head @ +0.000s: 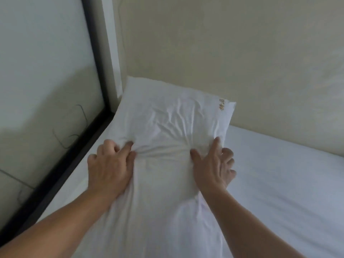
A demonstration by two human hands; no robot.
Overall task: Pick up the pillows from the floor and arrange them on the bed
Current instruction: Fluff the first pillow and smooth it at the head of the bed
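A white pillow (173, 116) with a small gold embroidered mark near its far right corner lies at the head of the bed (279, 179), its far edge leaning on the wall. My left hand (111, 164) grips the pillow's near left part, fingers dug into the bunched fabric. My right hand (214, 164) grips its near right part, thumb and forefinger pressed into the creases. The white fabric runs on toward me between my forearms. No other pillow is in view.
A beige wall (223, 43) stands behind the bed's head. On the left, a dark frame (61, 170) with a glass panel (42, 71) runs along the bed's side. White sheet stretches off to the right.
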